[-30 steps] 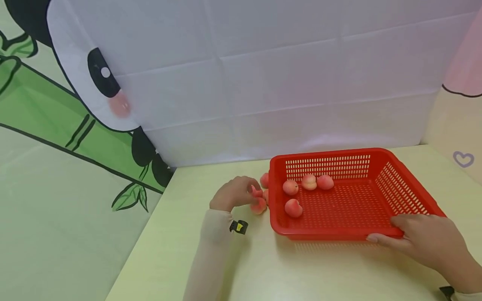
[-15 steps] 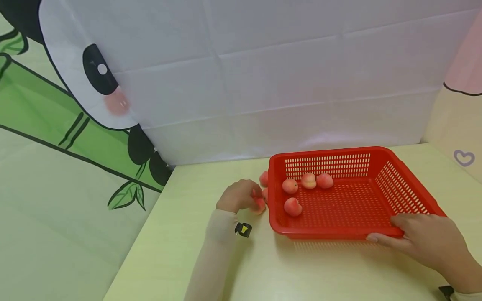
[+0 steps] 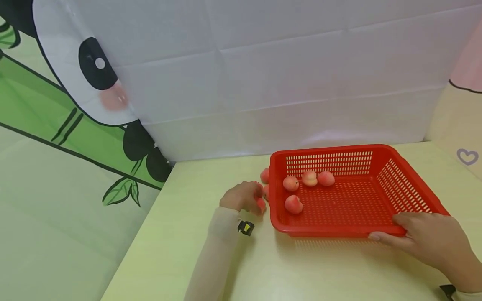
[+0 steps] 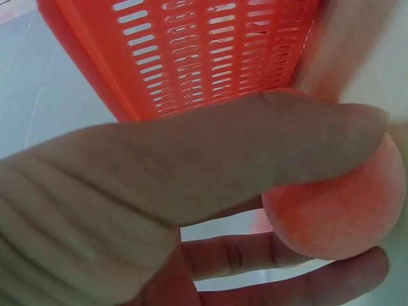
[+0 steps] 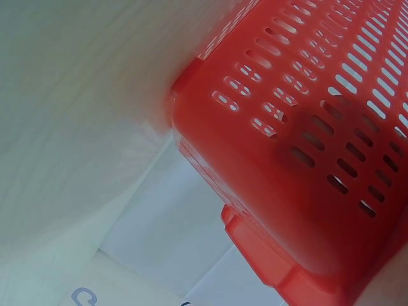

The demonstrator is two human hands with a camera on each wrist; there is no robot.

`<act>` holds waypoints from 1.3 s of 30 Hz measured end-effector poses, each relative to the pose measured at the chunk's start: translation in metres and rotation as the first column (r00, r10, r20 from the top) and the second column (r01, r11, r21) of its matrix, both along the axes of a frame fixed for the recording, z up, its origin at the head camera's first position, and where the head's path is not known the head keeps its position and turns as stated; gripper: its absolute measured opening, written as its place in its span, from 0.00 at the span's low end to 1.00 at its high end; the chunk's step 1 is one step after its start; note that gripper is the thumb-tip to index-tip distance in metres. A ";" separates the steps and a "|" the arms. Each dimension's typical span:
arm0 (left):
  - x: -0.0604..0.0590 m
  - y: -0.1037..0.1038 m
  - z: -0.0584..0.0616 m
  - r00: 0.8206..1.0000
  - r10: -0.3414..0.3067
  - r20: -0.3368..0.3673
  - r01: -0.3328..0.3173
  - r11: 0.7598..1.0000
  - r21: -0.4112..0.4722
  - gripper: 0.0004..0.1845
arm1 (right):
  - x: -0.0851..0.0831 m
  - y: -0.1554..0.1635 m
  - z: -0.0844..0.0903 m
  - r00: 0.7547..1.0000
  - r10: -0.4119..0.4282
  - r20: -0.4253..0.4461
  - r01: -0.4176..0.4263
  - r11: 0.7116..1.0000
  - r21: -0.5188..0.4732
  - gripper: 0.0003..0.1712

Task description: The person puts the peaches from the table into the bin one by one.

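A red slotted basket (image 3: 410, 184) stands on the pale green table and holds several small pink peaches (image 3: 293, 204). Just left of the basket's wall, my left hand (image 3: 244, 196) curls round a peach (image 3: 261, 205); the left wrist view shows thumb and fingers pinching that peach (image 4: 335, 207) beside the basket wall (image 4: 210, 51). Two more peaches (image 3: 265, 176) lie on the table between hand and basket, partly hidden. My right hand (image 3: 421, 238) grips the basket's near right rim, thumb underneath. The right wrist view shows only the basket's corner (image 5: 299, 159).
A white cloth backdrop (image 3: 263, 83) hangs behind the table, with a panda-and-bamboo print at the left. The table's left edge (image 3: 139, 234) runs diagonally close to my left forearm. Open tabletop lies in front of the basket.
My left hand has closed round the nearest loose peach on the table and shifted slightly right toward the basket. The right hand has kept its hold on the rim.
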State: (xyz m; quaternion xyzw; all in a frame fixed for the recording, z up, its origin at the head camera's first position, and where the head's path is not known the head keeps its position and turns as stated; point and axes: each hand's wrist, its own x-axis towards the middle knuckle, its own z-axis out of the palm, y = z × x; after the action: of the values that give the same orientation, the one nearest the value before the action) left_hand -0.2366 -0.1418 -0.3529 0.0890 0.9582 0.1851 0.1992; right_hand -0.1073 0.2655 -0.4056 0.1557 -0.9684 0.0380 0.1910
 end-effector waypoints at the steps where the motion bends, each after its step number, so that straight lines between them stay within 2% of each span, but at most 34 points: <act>1: 0.000 0.000 0.000 1.000 -0.002 0.004 0.002 1.000 -0.007 0.13 | 0.000 0.000 0.000 1.000 0.000 -0.006 0.000 1.000 0.003 0.36; 6: 0.000 -0.001 0.005 0.999 -0.032 -0.009 0.032 0.999 -0.011 0.15 | -0.001 0.000 0.000 0.999 -0.025 0.029 0.025 1.000 0.010 0.36; 9: 0.002 -0.007 0.016 0.996 -0.029 -0.085 0.032 0.999 0.033 0.19 | -0.002 0.000 0.000 0.998 -0.035 0.049 0.034 0.999 0.016 0.37; 12: 0.007 -0.016 0.033 0.984 0.006 -0.178 0.012 0.995 0.096 0.23 | -0.003 -0.001 0.003 0.996 -0.046 0.077 0.044 0.999 0.027 0.39; 15: 0.013 -0.025 0.048 0.964 0.027 -0.263 0.011 0.990 0.143 0.25 | -0.003 -0.002 0.006 0.996 -0.051 0.079 0.048 0.998 0.037 0.42; 20: 0.021 -0.035 0.063 0.924 0.022 -0.383 0.024 0.993 0.116 0.28 | -0.001 -0.002 0.006 0.998 -0.043 0.052 0.041 0.999 0.033 0.42; 26: 0.023 -0.037 0.065 0.876 -0.005 -0.482 0.085 0.986 0.144 0.26 | -0.003 0.001 -0.001 0.996 -0.049 0.075 0.047 0.998 0.030 0.42; 32: 0.023 -0.032 0.065 0.851 -0.004 -0.525 0.114 0.977 0.178 0.28 | -0.003 0.001 0.001 0.993 -0.059 0.105 0.055 0.998 0.040 0.45; 36: 0.024 -0.026 0.065 0.830 0.024 -0.557 0.109 0.973 0.204 0.22 | -0.002 0.001 0.002 0.996 -0.047 0.071 0.045 0.998 0.034 0.44; 37: 0.024 -0.024 0.065 0.819 0.034 -0.572 0.106 0.972 0.210 0.20 | -0.002 0.001 0.002 0.997 -0.042 0.059 0.040 0.999 0.032 0.44; 39: 0.025 -0.019 0.064 0.786 0.054 -0.615 0.108 0.969 0.224 0.18 | -0.002 0.000 0.001 0.999 -0.030 0.031 0.030 0.999 0.025 0.42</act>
State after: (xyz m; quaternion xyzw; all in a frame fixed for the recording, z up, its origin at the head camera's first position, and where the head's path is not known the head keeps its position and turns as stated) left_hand -0.2113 -0.1609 -0.2890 0.1825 0.9384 0.2607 -0.1345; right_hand -0.1096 0.2656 -0.4041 0.1429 -0.9739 0.0258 0.1745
